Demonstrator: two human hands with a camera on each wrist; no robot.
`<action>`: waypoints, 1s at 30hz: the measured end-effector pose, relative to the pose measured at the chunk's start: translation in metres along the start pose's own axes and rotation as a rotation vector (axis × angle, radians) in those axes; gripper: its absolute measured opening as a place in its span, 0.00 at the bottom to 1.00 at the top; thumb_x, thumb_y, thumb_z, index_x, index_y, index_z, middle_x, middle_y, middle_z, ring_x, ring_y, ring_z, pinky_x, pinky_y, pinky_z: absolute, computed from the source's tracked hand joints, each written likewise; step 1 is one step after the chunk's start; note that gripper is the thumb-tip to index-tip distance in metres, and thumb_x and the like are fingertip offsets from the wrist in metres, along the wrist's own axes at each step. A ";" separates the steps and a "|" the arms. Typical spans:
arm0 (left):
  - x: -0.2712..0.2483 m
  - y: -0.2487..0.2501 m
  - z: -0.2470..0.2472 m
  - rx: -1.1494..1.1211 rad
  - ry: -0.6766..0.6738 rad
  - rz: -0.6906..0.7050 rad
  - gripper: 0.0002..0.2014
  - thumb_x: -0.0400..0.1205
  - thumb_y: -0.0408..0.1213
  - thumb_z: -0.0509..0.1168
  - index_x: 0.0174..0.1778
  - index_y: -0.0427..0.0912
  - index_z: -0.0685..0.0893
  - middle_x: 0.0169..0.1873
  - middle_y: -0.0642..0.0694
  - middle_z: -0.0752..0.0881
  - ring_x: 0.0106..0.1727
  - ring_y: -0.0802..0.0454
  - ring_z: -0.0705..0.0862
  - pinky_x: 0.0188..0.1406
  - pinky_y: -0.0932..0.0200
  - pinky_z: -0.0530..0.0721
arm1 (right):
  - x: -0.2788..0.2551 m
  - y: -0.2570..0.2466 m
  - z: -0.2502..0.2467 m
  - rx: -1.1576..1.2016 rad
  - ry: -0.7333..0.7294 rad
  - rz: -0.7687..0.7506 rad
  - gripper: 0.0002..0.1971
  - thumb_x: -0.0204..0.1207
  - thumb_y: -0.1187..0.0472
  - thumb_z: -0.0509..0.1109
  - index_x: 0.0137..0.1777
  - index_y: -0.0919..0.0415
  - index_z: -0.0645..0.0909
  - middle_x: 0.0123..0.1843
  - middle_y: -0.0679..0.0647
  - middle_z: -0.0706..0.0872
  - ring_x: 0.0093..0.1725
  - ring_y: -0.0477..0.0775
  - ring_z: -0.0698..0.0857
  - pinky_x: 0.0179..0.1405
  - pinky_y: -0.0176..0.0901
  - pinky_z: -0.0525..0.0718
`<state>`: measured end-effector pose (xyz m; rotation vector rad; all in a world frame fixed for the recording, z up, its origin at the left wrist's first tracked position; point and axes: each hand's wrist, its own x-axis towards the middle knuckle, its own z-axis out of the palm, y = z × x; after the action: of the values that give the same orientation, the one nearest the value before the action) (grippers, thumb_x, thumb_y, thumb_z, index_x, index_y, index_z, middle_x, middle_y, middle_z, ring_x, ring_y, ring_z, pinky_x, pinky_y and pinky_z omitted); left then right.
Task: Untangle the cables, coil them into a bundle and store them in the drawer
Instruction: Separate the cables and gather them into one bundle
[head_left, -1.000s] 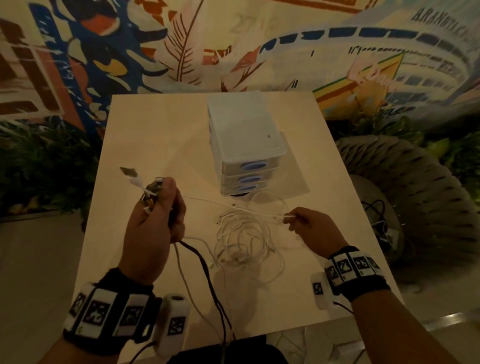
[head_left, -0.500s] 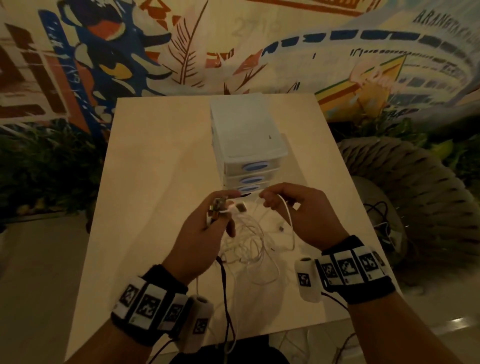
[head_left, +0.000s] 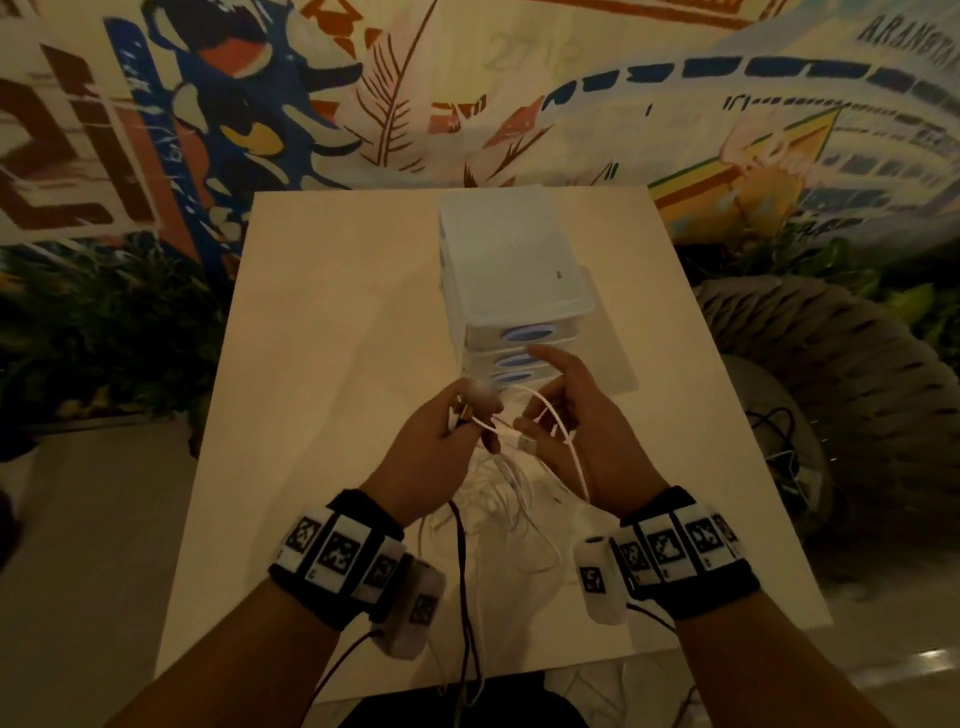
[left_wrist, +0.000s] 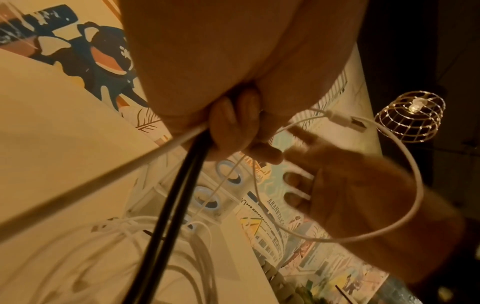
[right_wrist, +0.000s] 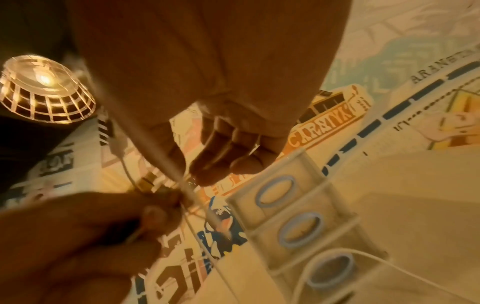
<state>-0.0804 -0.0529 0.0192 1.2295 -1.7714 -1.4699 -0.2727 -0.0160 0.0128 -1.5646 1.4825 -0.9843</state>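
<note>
Café-like lounge (mural (head_left: 311, 104), cage lamp (left_wrist: 410, 117))

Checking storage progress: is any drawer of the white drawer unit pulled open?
No, all three drawers of the drawer unit sit flush and closed behind the hands.

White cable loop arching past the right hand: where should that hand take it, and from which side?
Judging by its pose, pinch the white cable just behind its USB plug, approaching from the right hand's side: the plug end sticks free; the other end sits in the left hand.

White cable (head_left: 563, 447), black cable (head_left: 464, 571)
</note>
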 end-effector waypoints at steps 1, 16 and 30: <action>-0.003 0.006 0.000 -0.020 -0.015 -0.005 0.11 0.93 0.38 0.55 0.57 0.38 0.82 0.25 0.61 0.83 0.23 0.61 0.75 0.31 0.71 0.73 | 0.002 0.005 0.005 -0.040 -0.030 0.027 0.24 0.77 0.51 0.78 0.72 0.42 0.77 0.42 0.44 0.84 0.39 0.42 0.85 0.40 0.32 0.80; -0.012 0.023 -0.031 -0.383 0.105 0.092 0.12 0.89 0.45 0.57 0.54 0.44 0.83 0.33 0.17 0.70 0.25 0.31 0.55 0.23 0.47 0.57 | 0.012 0.034 0.006 -0.015 -0.284 0.102 0.38 0.74 0.19 0.53 0.47 0.54 0.85 0.41 0.57 0.86 0.41 0.54 0.85 0.51 0.55 0.83; -0.026 0.028 -0.056 -0.548 0.214 0.104 0.16 0.93 0.36 0.53 0.50 0.51 0.85 0.32 0.51 0.83 0.26 0.49 0.64 0.21 0.57 0.59 | 0.016 0.071 0.011 -0.208 0.008 0.162 0.03 0.83 0.48 0.72 0.50 0.44 0.86 0.51 0.46 0.87 0.46 0.43 0.86 0.48 0.35 0.82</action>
<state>-0.0301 -0.0564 0.0652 0.9489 -1.1632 -1.5552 -0.2922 -0.0348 -0.0551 -1.5554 1.7337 -0.7644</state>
